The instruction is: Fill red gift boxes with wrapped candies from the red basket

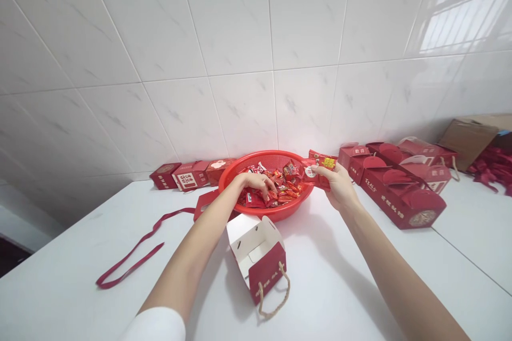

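A red plastic colander (264, 217) stands near the wall with many small red-wrapped sweets (286, 197) in it. My left hand (260, 184) reaches over the rim into the sweets, its fingers bent downward and apart, the tips touching the wrappers. To the right of the rim, my right hand (340, 184) is closed on red packets (326, 162) with yellow print, pinched between thumb and fingers. In front of the colander sits a red gift box (267, 274), its top open, white inside, with a rope handle hanging toward me. No sweets show inside it.
Several closed red boxes (192, 176) line the wall at left. More red handled boxes (404, 200) stand at right, beside a brown cardboard box (472, 141) and a pile of red ribbons (496, 165). One dark red ribbon (132, 253) lies on the white table (340, 298).
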A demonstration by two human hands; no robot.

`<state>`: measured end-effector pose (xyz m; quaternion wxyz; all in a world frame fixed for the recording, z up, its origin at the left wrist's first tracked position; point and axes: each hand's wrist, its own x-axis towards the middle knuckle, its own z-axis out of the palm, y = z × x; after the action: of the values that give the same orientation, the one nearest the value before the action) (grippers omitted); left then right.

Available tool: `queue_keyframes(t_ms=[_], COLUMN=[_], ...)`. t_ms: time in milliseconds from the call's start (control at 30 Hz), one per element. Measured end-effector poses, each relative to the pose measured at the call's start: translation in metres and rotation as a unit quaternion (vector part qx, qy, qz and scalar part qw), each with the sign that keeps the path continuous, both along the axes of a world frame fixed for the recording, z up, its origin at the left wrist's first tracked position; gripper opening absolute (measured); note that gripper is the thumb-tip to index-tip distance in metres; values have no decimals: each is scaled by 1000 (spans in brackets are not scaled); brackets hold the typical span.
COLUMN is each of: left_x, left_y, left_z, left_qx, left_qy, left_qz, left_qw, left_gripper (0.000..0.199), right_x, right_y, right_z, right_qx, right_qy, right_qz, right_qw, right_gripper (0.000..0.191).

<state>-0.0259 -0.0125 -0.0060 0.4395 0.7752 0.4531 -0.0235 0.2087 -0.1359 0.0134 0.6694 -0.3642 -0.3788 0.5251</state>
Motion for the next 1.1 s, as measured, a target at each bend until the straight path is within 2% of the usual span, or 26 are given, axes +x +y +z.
queue_keyframes(t_ms=[200, 400, 600, 900, 1100], left_x=[-7, -6, -7, -2, 0], left_y=[-1, 1, 3, -6, -6], left_z=[5, 6, 3, 8, 9], left_qx=[15, 80, 119, 155, 183], left_qy=[-120, -236, -251, -216, -231], left_qz=[23, 88, 125, 126, 135], left_qw=[992, 964, 953, 956, 946], left_gripper=[44, 49, 52, 45, 51], right_x=[-2, -2, -2, -3, -3], right_y=[-1, 0, 1, 0, -1], right_z=[1, -2, -4, -3, -2], right_qx=[-3, -4, 2, -2, -1], right_qy=[6, 7, 10, 4, 3], right_qz=[-3, 0, 4, 2, 8], right_qw=[1000, 1000, 1000, 1000, 1000], right_gripper=[32, 33, 35, 34, 30])
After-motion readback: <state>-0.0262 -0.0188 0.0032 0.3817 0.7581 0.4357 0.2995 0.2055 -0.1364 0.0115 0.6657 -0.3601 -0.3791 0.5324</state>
